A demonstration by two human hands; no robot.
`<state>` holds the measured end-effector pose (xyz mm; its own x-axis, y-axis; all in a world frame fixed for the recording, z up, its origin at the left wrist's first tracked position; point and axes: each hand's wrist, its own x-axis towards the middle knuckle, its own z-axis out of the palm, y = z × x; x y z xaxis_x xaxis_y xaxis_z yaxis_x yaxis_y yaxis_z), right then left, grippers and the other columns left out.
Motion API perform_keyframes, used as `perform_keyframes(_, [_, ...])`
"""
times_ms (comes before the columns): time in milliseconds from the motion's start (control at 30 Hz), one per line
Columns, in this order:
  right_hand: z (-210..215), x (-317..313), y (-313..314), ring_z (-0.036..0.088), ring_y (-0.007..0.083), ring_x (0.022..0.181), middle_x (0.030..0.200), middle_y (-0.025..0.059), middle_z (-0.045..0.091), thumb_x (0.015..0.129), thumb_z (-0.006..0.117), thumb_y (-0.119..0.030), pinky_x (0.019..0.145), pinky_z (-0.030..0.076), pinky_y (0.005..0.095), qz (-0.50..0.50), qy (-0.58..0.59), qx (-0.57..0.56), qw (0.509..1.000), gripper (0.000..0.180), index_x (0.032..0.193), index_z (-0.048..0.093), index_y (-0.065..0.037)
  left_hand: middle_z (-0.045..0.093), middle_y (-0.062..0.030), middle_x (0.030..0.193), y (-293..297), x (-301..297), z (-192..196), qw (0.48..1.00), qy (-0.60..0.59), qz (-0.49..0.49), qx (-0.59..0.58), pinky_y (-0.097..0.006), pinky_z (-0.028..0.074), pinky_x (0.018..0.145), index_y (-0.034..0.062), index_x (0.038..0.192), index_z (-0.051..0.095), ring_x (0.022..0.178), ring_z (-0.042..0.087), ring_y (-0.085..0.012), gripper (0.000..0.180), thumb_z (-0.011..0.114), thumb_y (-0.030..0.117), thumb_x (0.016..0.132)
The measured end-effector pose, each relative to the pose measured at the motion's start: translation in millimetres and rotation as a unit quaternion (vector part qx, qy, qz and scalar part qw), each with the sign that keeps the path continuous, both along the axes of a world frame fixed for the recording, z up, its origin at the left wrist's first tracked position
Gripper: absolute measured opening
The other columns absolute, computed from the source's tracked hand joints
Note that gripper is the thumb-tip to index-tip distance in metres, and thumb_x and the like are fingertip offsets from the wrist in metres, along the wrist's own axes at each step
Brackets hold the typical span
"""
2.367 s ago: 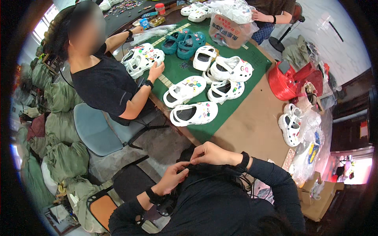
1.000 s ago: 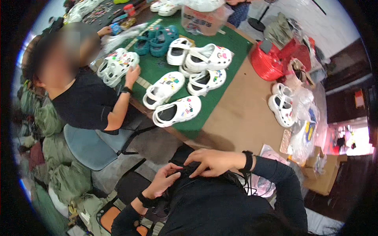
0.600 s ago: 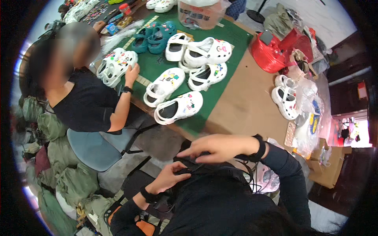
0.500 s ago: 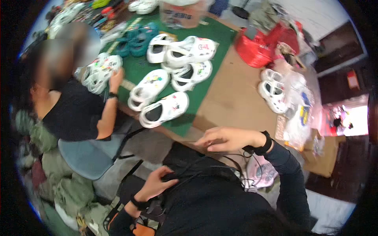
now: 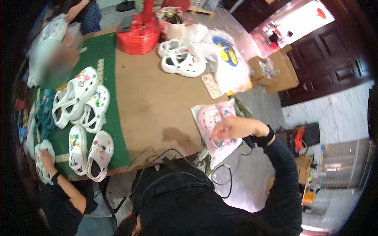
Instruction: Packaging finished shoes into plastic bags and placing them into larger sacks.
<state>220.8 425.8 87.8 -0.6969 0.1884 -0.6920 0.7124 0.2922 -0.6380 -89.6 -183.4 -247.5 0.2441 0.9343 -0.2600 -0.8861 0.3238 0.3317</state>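
My right hand (image 5: pixel 241 128), with a black band on its wrist, reaches over a clear bag of pink clogs (image 5: pixel 210 118) at the table's right front corner. Its fingers are curled down on the bag; they look closed on it, though blur softens the fingertips. The clogs inside carry small coloured charms. Of my left hand (image 5: pixel 136 228) only a sliver of skin shows low at the bottom edge, and its fingers are hidden. A black cable (image 5: pixel 169 151) runs across my dark clothes.
Several white clogs (image 5: pixel 84 86) and dark teal clogs (image 5: pixel 46 114) stand on the green mat (image 5: pixel 120 145). A co-worker's hand (image 5: pixel 46 159) holds a clog at left. White clogs (image 5: pixel 183 65), a red bag (image 5: pixel 138 39) and clear bags (image 5: pixel 232 74) lie across the table; an open cardboard box (image 5: pixel 281 74) stands beyond.
The view has swung right. My right hand has moved from above the table edge onto the bag of pink clogs, which appears larger and raised. My left hand has mostly dropped out of view.
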Motion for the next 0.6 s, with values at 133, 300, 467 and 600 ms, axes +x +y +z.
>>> perform_keyframes(133, [22,4,15,0.056,0.0115,0.075,0.08,0.0052,0.06,0.088,0.049,-0.013,0.073,0.044,0.0261,-0.288,0.244,0.017,0.926,0.021,0.097,0.058,0.003,0.051,-0.0085,0.08,3,-30,-19,0.992,0.045,-0.089,-0.072,-0.031,0.041,0.063,0.0025,0.102,0.051,0.069,0.049,-0.0175,0.023,0.054,0.018,0.085])
perform_keyframes(300, [3,30,37,0.049,0.0132,0.067,0.07,0.0021,0.052,0.087,0.047,-0.02,0.066,0.042,0.027,-0.582,0.432,-0.179,0.665,0.022,0.096,0.054,0.0,0.048,-0.0093,0.072,9,-42,-31,0.969,0.116,-0.15,-0.158,-0.033,0.039,0.058,0.0001,0.089,0.052,0.059,0.045,-0.0194,0.022,0.05,0.022,0.088])
perform_keyframes(467, [-23,44,55,0.049,0.0137,0.066,0.072,0.0021,0.051,0.086,0.048,-0.018,0.066,0.042,0.0277,-0.626,0.407,-0.236,0.622,0.021,0.097,0.053,-0.001,0.047,-0.0091,0.074,-9,-23,-9,0.921,0.335,-0.099,-0.17,-0.032,0.038,0.056,-0.0014,0.092,0.049,0.058,0.044,-0.0194,0.023,0.046,0.022,0.09])
perform_keyframes(600, [-18,45,76,0.049,0.0137,0.066,0.074,0.0024,0.052,0.086,0.047,-0.018,0.064,0.043,0.0282,-0.645,0.415,-0.24,0.595,0.02,0.096,0.053,-0.001,0.051,-0.0098,0.086,-7,-17,-5,0.921,0.269,-0.106,-0.26,-0.032,0.038,0.058,0.0,0.098,0.047,0.066,0.047,-0.0181,0.024,0.049,0.022,0.087])
